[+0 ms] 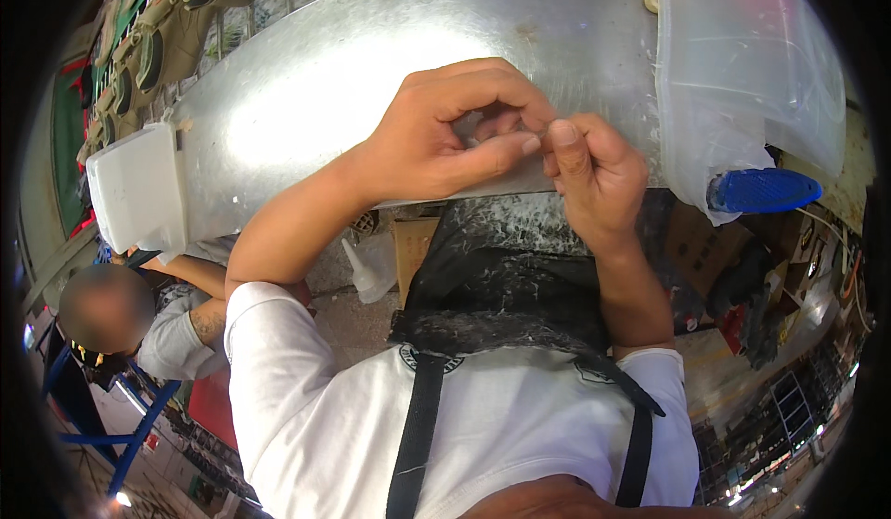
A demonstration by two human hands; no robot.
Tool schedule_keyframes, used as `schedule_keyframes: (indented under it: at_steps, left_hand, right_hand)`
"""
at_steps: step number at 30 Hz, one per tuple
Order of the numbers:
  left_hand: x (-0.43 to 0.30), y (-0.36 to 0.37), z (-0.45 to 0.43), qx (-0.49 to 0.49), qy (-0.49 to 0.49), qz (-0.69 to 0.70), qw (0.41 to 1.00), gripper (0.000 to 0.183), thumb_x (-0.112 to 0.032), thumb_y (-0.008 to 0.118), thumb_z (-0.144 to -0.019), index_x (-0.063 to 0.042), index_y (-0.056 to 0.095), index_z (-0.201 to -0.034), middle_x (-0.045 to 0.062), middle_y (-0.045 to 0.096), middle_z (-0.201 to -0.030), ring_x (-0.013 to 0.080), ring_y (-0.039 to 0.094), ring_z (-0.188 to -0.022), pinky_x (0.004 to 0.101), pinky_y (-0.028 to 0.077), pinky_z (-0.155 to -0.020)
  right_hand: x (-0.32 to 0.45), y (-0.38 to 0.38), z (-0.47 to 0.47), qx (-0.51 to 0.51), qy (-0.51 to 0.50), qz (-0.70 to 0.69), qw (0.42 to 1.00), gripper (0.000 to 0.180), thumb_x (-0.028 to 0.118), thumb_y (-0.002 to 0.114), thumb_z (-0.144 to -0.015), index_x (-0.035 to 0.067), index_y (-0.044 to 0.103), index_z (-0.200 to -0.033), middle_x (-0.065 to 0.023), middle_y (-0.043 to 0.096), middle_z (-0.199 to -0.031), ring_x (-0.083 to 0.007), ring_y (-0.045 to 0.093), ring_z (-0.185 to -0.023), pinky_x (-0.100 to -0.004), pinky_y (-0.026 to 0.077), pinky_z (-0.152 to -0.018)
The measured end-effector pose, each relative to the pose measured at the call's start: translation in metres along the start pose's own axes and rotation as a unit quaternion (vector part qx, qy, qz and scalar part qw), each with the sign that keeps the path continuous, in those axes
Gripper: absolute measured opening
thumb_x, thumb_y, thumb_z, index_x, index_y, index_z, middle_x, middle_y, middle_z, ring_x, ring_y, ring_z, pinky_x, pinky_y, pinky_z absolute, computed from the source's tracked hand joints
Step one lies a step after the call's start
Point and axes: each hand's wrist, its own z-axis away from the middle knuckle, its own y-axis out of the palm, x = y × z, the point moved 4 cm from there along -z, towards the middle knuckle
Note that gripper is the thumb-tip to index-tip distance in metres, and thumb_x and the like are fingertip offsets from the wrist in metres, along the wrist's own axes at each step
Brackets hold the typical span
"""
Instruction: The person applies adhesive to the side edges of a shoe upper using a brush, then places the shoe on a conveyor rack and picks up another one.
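My left hand [465, 129] is raised over the sheet-metal tabletop [585, 52], its fingers curled and its thumb stretched toward the right. Against its fingertips, my right hand [600, 164] pinches with thumb and forefinger. Whether anything thin or small lies between the fingertips is too small to tell. Both hands are above the table's near edge. Just below them is a black apron [508, 275] with whitish, stringy residue across its upper part.
At right stand a translucent plastic bin [738, 52] and a blue textured plastic piece [773, 190]. A white plastic container [136, 188] hangs at the table's left end, near another person [184, 338]. Tan shoes [167, 38] line a rack. Below is a nozzle bottle [372, 272].
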Motion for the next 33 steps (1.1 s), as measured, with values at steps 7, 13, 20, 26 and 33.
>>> schedule_keyframes:
  at_steps: [7,13,20,26,33]
  left_hand:
    - [0.006,0.002,0.006,-0.017,-0.054,-0.005,0.998,0.010,0.001,0.069,-0.089,0.000,0.070,-0.100,0.005,0.069,-0.092,0.0082,0.060,-0.077,0.0224,0.046,-0.065]
    - [0.005,0.002,0.007,-0.018,-0.078,-0.022,0.997,0.003,-0.002,0.068,-0.089,-0.002,0.064,-0.088,-0.001,0.064,-0.083,0.0042,0.051,-0.069,0.0214,0.040,-0.058]
    - [0.003,0.003,0.004,-0.032,-0.068,-0.022,0.997,0.008,-0.001,0.064,-0.082,-0.005,0.057,-0.081,-0.004,0.053,-0.076,0.0036,0.041,-0.063,0.0220,0.033,-0.054]
    - [0.002,0.001,0.004,-0.020,-0.057,-0.042,0.997,0.011,0.000,0.062,-0.080,-0.005,0.053,-0.077,-0.002,0.051,-0.073,0.0054,0.041,-0.062,0.0235,0.032,-0.053]
    - [0.001,0.000,0.005,-0.037,-0.004,-0.059,0.998,0.011,0.001,0.059,-0.077,-0.005,0.051,-0.075,0.001,0.051,-0.073,0.0093,0.044,-0.063,0.0249,0.034,-0.055]
  right_hand:
    - [-0.002,0.006,0.000,-0.006,-0.020,0.059,0.998,0.027,0.025,0.071,-0.098,0.004,0.067,-0.083,-0.0068,0.059,-0.061,-0.0145,0.054,-0.051,-0.0298,0.044,-0.049]
    - [0.003,0.009,0.000,-0.032,-0.083,0.131,0.987,0.027,0.023,0.072,-0.097,0.004,0.063,-0.079,-0.0094,0.057,-0.063,-0.0236,0.057,-0.052,-0.0341,0.044,-0.048]
    - [0.011,0.013,-0.002,-0.028,-0.135,0.156,0.978,0.028,0.024,0.072,-0.096,0.005,0.063,-0.077,-0.0094,0.057,-0.063,-0.0243,0.056,-0.051,-0.0359,0.043,-0.047]
    - [0.013,0.016,-0.002,-0.027,-0.166,0.171,0.971,0.027,0.021,0.073,-0.095,0.005,0.062,-0.076,-0.0096,0.057,-0.063,-0.0264,0.057,-0.051,-0.0372,0.043,-0.047]
    - [0.013,0.016,-0.001,-0.024,-0.177,0.155,0.972,0.026,0.018,0.072,-0.095,0.004,0.061,-0.076,-0.0097,0.055,-0.062,-0.0262,0.055,-0.050,-0.0371,0.042,-0.047]
